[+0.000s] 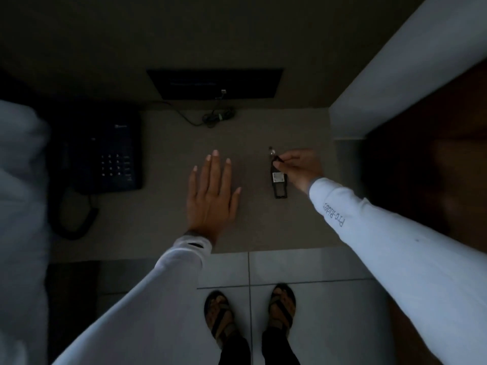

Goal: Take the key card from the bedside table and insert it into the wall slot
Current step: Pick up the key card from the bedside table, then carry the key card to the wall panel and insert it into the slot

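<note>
The key card point(278, 183) is a small dark tag with a white label and a metal ring at its far end. It lies on the grey bedside table point(163, 154), right of centre. My right hand point(300, 167) pinches the tag's upper end between fingertips and thumb. Spread flat with fingers apart, my left hand point(212, 193) rests on the tabletop to the left of the card, holding nothing. No wall slot shows in this dim view.
A black telephone point(105, 154) with a coiled cord sits at the table's left. A dark wall panel point(214, 84) and a bundled cable point(217, 117) are at the back. White bedding point(21, 180) lies left, a white wall corner point(395, 83) right, tiled floor and my sandalled feet below.
</note>
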{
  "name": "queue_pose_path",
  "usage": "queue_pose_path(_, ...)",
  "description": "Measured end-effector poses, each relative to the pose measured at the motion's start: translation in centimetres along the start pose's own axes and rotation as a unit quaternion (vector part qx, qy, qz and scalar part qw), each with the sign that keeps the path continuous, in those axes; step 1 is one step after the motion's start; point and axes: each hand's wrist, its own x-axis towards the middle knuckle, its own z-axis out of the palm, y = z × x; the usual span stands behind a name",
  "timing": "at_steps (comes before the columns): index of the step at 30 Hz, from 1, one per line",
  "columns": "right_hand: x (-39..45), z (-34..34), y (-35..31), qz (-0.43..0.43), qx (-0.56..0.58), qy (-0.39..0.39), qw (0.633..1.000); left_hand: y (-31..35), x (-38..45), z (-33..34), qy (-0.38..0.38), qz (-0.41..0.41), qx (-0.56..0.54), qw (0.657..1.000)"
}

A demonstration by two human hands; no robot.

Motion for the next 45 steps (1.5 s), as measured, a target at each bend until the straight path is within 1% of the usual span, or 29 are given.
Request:
queue_pose_path(4, -3.1, -3.5, -5.3, -0.019, -0.002, 0.002, 1.000, 0.3, 2.9, -7.2, 0.046, 0.031, 0.001, 0.998)
queue_pose_path(6, -4.9, -5.4, -8.3, -0.039, -0.006, -0.003, 0.999, 0.5, 4.5, -11.4, 0.086, 0.043, -0.003, 0.995)
queue_pose_path(8, -6.8, -7.8, -11.6, -0.063, -0.009, -0.001, 0.998, 0.7, 6.1, -16.0, 0.120, 0.071, -0.003, 0.990)
queue_pose_path(11, -9.8, -11.7, -17.3, -0.109, -0.027, 0.007, 0.994, 0.8, 9.1, -23.0, 0.157, 0.100, 0.009, 0.982)
queue_pose_path(14, -14.3, -17.1, -25.1, -0.182, -0.081, 0.046, 0.979, 1.5, 12.5, -32.0, 0.207, 0.124, 0.015, 0.970)
queue_pose_path(17, -20.3, -23.1, -33.0, -0.258, -0.162, 0.091, 0.948, 3.4, 15.8, -41.6, 0.261, 0.147, 0.009, 0.954)
queue_pose_path(19, -24.7, -27.3, -37.7, -0.309, -0.253, 0.149, 0.905, 5.0, 17.6, -48.1, 0.303, 0.159, 0.003, 0.940)
queue_pose_path(20, -27.0, -29.4, -39.8, -0.335, -0.286, 0.189, 0.878, 5.9, 18.4, -51.3, 0.325, 0.166, 0.001, 0.931)
queue_pose_path(21, -29.3, -31.4, -41.7, -0.359, -0.296, 0.228, 0.855, 6.8, 19.1, -54.5, 0.348, 0.174, -0.003, 0.921)
queue_pose_path(23, -34.0, -35.4, -44.9, -0.399, -0.271, 0.299, 0.824, 8.9, 20.3, -60.5, 0.394, 0.190, -0.017, 0.899)
queue_pose_path(26, -40.9, -40.6, -48.1, -0.441, -0.191, 0.372, 0.794, 12.5, 20.9, -68.3, 0.450, 0.211, -0.036, 0.867)
queue_pose_path(28, -45.2, -43.5, -49.4, -0.466, -0.141, 0.400, 0.777, 15.2, 20.7, -72.8, 0.477, 0.226, -0.047, 0.848)
queue_pose_path(31, -50.7, -47.7, -50.1, -0.490, -0.099, 0.435, 0.749, 19.9, 19.9, -78.5, 0.510, 0.251, -0.064, 0.820)
queue_pose_path(34, -55.8, -51.4, -49.3, -0.498, -0.077, 0.467, 0.726, 25.1, 18.5, -82.7, 0.539, 0.281, -0.075, 0.790)
queue_pose_path(36, -59.3, -53.6, -47.9, -0.495, -0.064, 0.482, 0.720, 28.7, 17.0, -84.5, 0.551, 0.298, -0.086, 0.775)
queue_pose_path(38, -62.7, -55.9, -45.7, -0.485, -0.054, 0.491, 0.722, 32.6, 15.3, -85.7, 0.556, 0.315, -0.102, 0.763)
queue_pose_path(41, -68.0, -59.4, -41.3, -0.457, -0.045, 0.502, 0.733, 38.7, 11.8, -86.6, 0.560, 0.336, -0.127, 0.747)
queue_pose_path(45, -75.6, -63.9, -33.9, -0.399, -0.013, 0.500, 0.768, 47.4, 5.7, -87.0, 0.545, 0.374, -0.166, 0.732)
